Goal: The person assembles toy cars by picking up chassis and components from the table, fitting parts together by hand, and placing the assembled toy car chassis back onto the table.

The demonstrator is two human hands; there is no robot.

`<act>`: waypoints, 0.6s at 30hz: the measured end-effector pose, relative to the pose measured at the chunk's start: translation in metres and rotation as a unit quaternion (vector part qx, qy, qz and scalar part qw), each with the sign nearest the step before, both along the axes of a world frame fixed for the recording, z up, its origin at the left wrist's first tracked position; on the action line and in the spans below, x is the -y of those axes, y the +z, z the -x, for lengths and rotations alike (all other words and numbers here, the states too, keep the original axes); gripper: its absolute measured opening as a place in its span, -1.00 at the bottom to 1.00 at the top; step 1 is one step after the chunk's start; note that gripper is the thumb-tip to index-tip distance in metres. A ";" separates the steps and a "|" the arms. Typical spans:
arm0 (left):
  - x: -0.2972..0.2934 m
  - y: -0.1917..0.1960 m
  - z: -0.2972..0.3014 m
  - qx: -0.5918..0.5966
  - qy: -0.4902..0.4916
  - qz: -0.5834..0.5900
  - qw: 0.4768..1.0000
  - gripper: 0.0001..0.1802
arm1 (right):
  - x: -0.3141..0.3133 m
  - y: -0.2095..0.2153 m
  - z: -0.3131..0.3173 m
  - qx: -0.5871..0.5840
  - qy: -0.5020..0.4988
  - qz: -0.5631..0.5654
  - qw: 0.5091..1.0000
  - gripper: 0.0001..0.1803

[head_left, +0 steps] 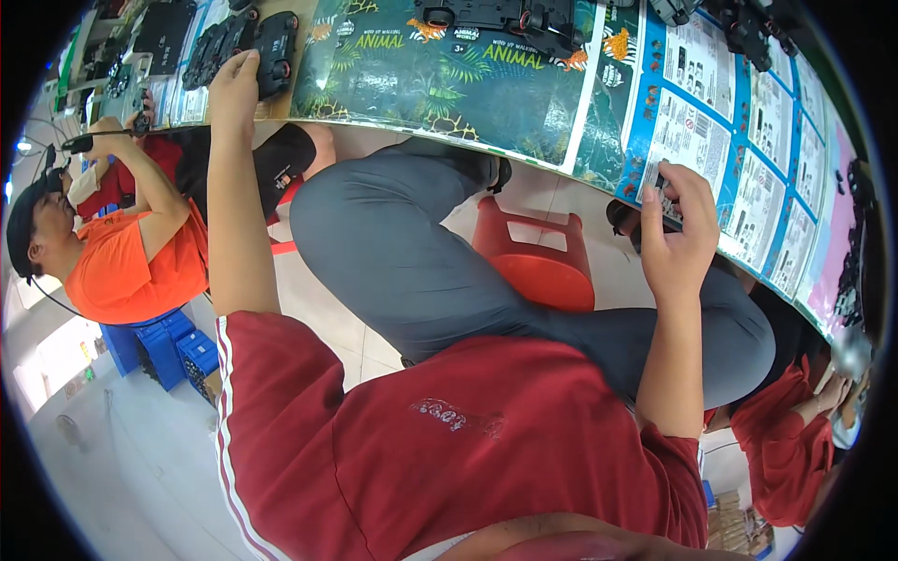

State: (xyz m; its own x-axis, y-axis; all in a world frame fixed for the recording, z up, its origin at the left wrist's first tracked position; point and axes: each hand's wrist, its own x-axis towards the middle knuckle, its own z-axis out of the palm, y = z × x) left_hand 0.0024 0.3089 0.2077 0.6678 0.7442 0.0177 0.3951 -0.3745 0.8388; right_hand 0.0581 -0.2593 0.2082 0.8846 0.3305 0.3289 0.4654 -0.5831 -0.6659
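Observation:
My left hand (pixel 234 91) is at the far left of the table, fingers bent against the side of a black toy car chassis (pixel 277 54) with small wheels. A second black chassis (pixel 222 49) lies just left of it. At the right, over the table's near edge, my right hand (pixel 680 222) is closed in a pinch on a small dark piece (pixel 661 179). What kind of piece it is stays too small to make out. Another black chassis (pixel 500 17) lies at the far middle of the table.
Printed sheets cover the table (pixel 449 89). More black parts (pixel 748 33) lie at the far right. A red stool (pixel 533 252) stands below the table. A person in orange (pixel 140 262) works at the left, another person in red (pixel 786 449) at the right. Blue crates (pixel 168 351) sit on the floor.

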 end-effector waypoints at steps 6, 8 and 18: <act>0.037 -0.017 0.025 -0.054 0.036 -0.286 0.956 -0.15 | 0.000 -0.005 0.000 0.018 -0.003 0.021 1.000 -0.75; 0.063 -0.007 0.032 -0.045 0.048 -0.314 0.947 -0.08 | -0.001 -0.004 0.000 0.024 0.001 0.029 0.999 -0.74; 0.033 -0.006 0.011 -0.057 0.057 -0.577 0.813 -0.23 | -0.001 -0.007 0.001 0.059 0.024 0.037 0.997 -0.72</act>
State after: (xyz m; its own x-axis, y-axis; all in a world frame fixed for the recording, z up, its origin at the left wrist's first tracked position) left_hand -0.0083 0.2758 0.2019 0.6413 0.3327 0.6914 0.5332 -0.8412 -0.0898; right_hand 0.0573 -0.2588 0.2013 0.8238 0.3986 0.4031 0.5665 -0.6035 -0.5611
